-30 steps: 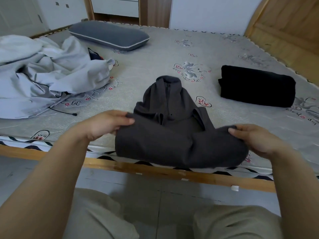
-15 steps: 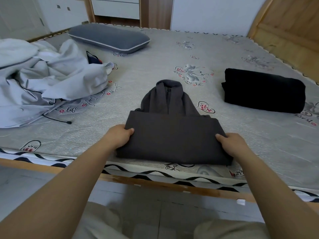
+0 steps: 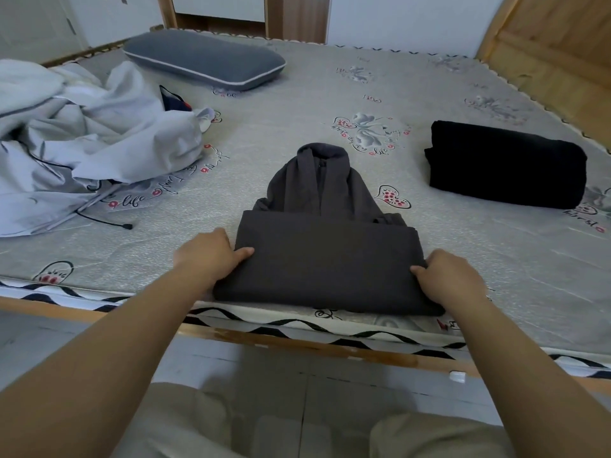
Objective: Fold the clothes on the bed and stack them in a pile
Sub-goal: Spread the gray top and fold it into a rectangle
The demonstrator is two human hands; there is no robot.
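A dark grey hooded garment (image 3: 325, 256) lies at the near edge of the bed (image 3: 297, 104), its lower part folded up into a flat rectangle and its hood pointing away from me. My left hand (image 3: 206, 256) grips the left edge of the folded part, thumb on top. My right hand (image 3: 446, 279) grips the right edge the same way. A folded black garment (image 3: 506, 163) lies on the mattress to the right, apart from the grey one.
A crumpled pale grey pile of fabric (image 3: 76, 140) with a black cord (image 3: 105, 221) covers the bed's left side. A grey pillow (image 3: 205, 59) lies at the back. The wooden headboard (image 3: 558, 51) rises at the right. The wooden bed rail (image 3: 297, 342) runs along the front.
The lower part of the grey garment, held up in both hands a second ago, has been folded forward and laid flat on the bed. Both hands stay at its side edges.
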